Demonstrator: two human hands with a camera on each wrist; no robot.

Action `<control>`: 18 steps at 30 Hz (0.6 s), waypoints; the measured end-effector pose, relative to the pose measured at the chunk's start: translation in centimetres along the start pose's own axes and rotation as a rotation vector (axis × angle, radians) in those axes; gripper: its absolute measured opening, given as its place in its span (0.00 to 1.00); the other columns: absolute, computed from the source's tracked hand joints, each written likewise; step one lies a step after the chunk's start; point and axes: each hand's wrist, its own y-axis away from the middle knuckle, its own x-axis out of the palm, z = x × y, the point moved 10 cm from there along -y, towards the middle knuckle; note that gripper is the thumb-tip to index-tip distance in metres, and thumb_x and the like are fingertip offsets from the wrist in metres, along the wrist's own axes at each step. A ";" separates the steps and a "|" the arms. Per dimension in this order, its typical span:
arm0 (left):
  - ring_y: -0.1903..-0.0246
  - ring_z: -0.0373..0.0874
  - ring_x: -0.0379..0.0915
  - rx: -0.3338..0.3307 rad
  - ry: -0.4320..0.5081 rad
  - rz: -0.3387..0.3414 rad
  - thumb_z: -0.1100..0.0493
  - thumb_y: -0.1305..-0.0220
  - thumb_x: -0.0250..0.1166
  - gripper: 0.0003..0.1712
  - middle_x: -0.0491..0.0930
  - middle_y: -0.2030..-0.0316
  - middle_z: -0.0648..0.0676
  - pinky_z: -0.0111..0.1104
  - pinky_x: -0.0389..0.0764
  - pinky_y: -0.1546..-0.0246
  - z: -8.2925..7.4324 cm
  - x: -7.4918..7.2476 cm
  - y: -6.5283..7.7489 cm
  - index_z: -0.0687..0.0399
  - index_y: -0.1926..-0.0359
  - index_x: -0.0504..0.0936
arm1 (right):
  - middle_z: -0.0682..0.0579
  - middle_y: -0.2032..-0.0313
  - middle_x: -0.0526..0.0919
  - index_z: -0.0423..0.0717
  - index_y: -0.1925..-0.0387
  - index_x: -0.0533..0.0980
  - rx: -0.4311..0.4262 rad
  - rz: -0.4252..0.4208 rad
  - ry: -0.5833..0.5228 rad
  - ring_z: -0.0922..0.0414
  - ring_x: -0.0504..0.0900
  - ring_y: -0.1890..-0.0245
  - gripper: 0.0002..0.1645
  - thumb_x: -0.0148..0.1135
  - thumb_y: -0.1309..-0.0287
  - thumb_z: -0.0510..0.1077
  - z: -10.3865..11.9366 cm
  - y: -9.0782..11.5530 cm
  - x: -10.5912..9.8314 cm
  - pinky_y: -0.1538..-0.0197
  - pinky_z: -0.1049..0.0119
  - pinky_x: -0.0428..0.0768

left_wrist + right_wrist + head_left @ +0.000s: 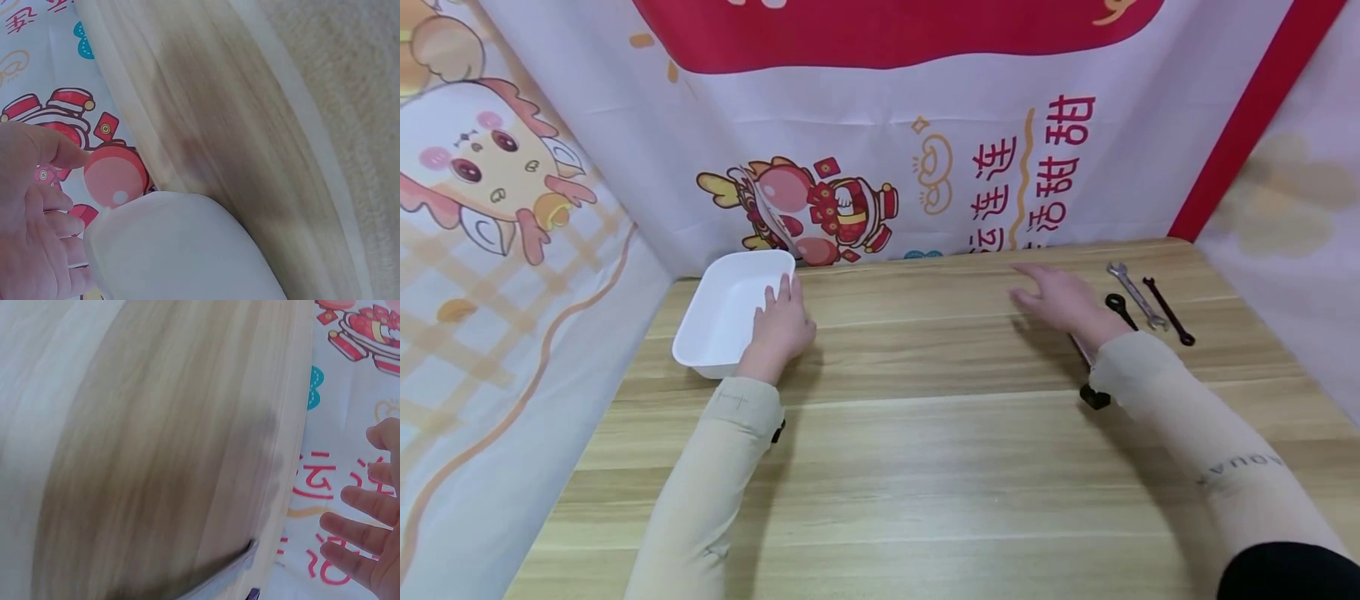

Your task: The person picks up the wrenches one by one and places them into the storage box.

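A white plastic tub (715,310) stands at the back left of the wooden table. My left hand (781,329) is at its right side, fingers spread over the rim. The left wrist view shows the tub's smooth outer wall (181,250) beside the hand, the thumb standing apart from it. Over the back right of the table, my right hand (1060,300) hovers with spread fingers and nothing in its grasp. A long metal tool (1080,348) lies under the right wrist, partly hidden. Close by are a black ring-ended wrench (1117,305), half covered by the sleeve, and a silver open-end wrench (1138,296).
A slim dark wrench (1168,311) lies furthest right among the tools. Behind the table's back edge hangs a printed cloth (850,108) with red lettering. More cloth walls (587,275) close off the left and right sides.
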 end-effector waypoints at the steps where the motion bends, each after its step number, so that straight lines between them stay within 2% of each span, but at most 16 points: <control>1: 0.23 0.71 0.31 0.000 0.002 0.003 0.59 0.26 0.53 0.45 0.35 0.20 0.67 0.66 0.46 0.28 0.0 0.1 0.0 0.66 0.19 0.39 | 0.34 0.26 0.62 0.46 0.21 0.58 0.007 -0.003 -0.010 0.32 0.61 0.29 0.39 0.51 0.24 0.57 -0.3 0.2 -0.1 0.28 0.34 0.57; 8: 0.24 0.72 0.38 0.009 -0.008 -0.013 0.62 0.25 0.49 0.41 0.38 0.20 0.68 0.66 0.55 0.31 0.1 0.3 0.2 0.68 0.20 0.41 | 0.34 0.26 0.61 0.51 0.20 0.56 0.079 -0.001 -0.046 0.30 0.65 0.32 0.42 0.47 0.24 0.65 -2.7 1.3 -0.7 0.33 0.30 0.63; 13: 0.27 0.73 0.49 0.012 -0.002 -0.014 0.64 0.26 0.43 0.38 0.42 0.21 0.69 0.64 0.63 0.33 0.1 0.5 0.2 0.68 0.20 0.42 | 0.33 0.26 0.61 0.48 0.20 0.56 0.112 -0.006 -0.072 0.31 0.63 0.30 0.42 0.45 0.24 0.65 -4.2 2.1 -1.1 0.30 0.32 0.60; 14: 0.28 0.73 0.52 0.016 -0.003 -0.014 0.65 0.26 0.42 0.38 0.43 0.21 0.69 0.63 0.64 0.34 0.0 0.5 0.2 0.69 0.20 0.42 | 0.33 0.29 0.67 0.47 0.20 0.56 0.113 -0.010 -0.080 0.32 0.70 0.35 0.42 0.46 0.24 0.64 -4.4 2.2 -1.1 0.33 0.32 0.65; 16: 0.30 0.73 0.56 0.024 -0.004 -0.019 0.66 0.26 0.41 0.37 0.43 0.21 0.69 0.61 0.66 0.34 -0.1 0.5 0.1 0.70 0.20 0.43 | 0.32 0.35 0.73 0.47 0.20 0.57 0.119 -0.022 -0.075 0.35 0.77 0.43 0.41 0.47 0.24 0.62 -4.9 2.5 -1.3 0.38 0.34 0.71; 18: 0.31 0.72 0.58 0.034 -0.008 -0.027 0.67 0.27 0.41 0.37 0.43 0.21 0.70 0.60 0.68 0.35 -0.1 0.5 0.2 0.71 0.21 0.44 | 0.32 0.40 0.77 0.45 0.21 0.59 0.115 -0.041 -0.060 0.38 0.79 0.51 0.40 0.48 0.23 0.61 -5.3 2.7 -1.4 0.43 0.36 0.75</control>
